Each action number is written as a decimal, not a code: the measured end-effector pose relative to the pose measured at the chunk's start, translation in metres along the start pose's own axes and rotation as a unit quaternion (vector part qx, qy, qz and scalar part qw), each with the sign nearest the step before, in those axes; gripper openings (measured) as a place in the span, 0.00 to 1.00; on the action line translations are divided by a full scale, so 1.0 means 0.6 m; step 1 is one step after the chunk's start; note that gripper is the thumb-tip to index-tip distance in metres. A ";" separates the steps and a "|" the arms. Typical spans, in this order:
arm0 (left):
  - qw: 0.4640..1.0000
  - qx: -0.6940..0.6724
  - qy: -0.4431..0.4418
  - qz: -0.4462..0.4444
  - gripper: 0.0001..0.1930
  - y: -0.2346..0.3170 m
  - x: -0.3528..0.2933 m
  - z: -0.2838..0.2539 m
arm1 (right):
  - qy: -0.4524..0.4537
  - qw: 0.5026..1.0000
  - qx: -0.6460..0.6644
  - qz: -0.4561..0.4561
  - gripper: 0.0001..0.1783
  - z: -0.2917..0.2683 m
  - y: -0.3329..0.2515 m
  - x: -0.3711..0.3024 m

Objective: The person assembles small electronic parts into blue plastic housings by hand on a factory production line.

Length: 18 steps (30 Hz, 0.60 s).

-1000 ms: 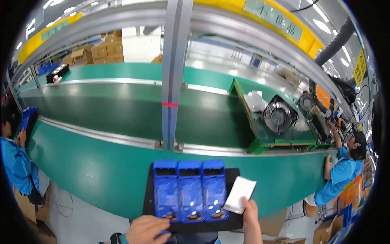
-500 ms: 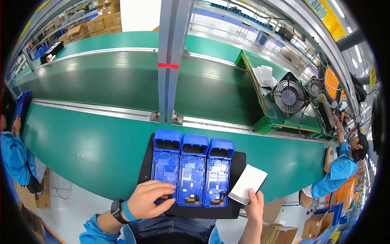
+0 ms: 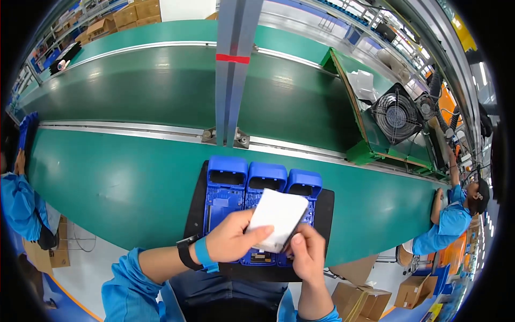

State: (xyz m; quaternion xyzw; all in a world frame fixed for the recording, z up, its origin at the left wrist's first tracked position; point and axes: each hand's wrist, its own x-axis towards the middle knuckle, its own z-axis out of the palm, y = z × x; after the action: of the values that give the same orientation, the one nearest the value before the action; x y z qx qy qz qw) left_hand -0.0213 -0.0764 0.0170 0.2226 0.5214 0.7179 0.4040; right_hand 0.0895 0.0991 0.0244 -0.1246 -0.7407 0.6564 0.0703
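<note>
A white, flat rectangular panel [image 3: 279,217] with a dark edge is held tilted over the blue housings. My left hand [image 3: 233,236] grips its left side, thumb lying across the white face. At the lower right corner of the panel, my right hand [image 3: 308,252] is closed, thumb and fingers pinched at the dark edge. Beneath are three blue plastic housings, left [image 3: 226,174], middle [image 3: 266,177] and right [image 3: 304,184], side by side on a black mat [image 3: 324,220]. Circuit boards show inside them; the panel and my hands cover much of their lower parts.
A grey metal post [image 3: 230,96] rises behind the green table [image 3: 123,188]. Beyond runs a dark green conveyor [image 3: 150,86]. A fan [image 3: 397,115] sits on a green-edged stand at right. Co-workers in blue are at left [image 3: 21,198] and right [image 3: 450,220]. Cardboard boxes [image 3: 359,300] stand below.
The white panel has moved left from beside the right housing to over the housings. My left hand has left the left housing and taken hold of the panel. The view has shifted slightly.
</note>
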 end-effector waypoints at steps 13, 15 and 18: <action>0.975 0.196 0.082 0.061 0.18 0.016 -0.007 -0.026 | -0.054 0.891 -0.338 -0.297 0.12 0.017 -0.016 0.054; 0.967 0.211 0.106 0.092 0.13 0.014 -0.008 -0.027 | -0.077 0.886 -0.348 -0.297 0.12 0.017 -0.018 0.058; 0.957 0.247 0.104 0.109 0.12 0.012 -0.009 -0.028 | -0.096 0.868 -0.367 -0.320 0.13 0.017 -0.017 0.064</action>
State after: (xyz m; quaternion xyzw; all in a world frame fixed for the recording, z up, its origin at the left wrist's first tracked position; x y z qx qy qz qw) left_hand -0.0330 -0.0910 0.0181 0.2950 0.6940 0.6258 0.1993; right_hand 0.0492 0.0991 0.0311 0.1661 -0.9305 0.2877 0.1540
